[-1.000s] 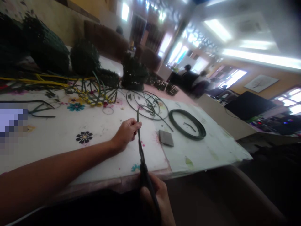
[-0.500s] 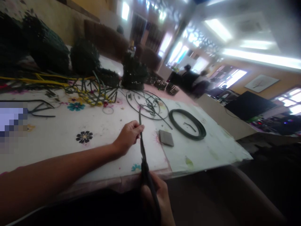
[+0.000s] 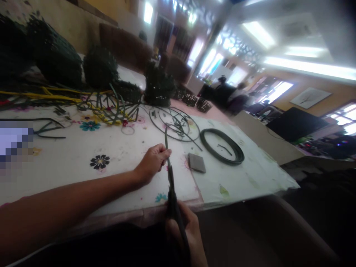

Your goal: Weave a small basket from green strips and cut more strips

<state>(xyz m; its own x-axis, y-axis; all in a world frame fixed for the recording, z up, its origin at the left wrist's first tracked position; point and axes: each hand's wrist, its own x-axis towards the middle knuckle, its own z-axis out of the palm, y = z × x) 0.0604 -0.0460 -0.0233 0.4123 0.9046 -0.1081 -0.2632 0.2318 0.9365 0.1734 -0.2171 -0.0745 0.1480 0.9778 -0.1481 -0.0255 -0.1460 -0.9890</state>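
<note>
My left hand (image 3: 153, 162) pinches a narrow dark green strip (image 3: 166, 138) between thumb and fingers, above the flower-patterned tablecloth. The strip's far end points away from me. In my right hand (image 3: 187, 228), closed round the handles, is a dark pair of scissors (image 3: 172, 202). Their blades point up at the strip just below my left fingers. Whether the blades are apart or closed is hard to make out, and my right palm hides much of the handles.
A grey square block (image 3: 196, 163) lies right of my hands, near a coil of dark strip (image 3: 221, 146). Loose strip loops (image 3: 174, 124) and cut pieces lie beyond. Dark woven baskets (image 3: 159, 85) stand at the back, behind tangled green and yellow strips (image 3: 111, 107). People sit far off.
The scissor blades have shifted slightly, with their tips now closer to my left fingers. My left hand has barely moved and still pinches the strip.
</note>
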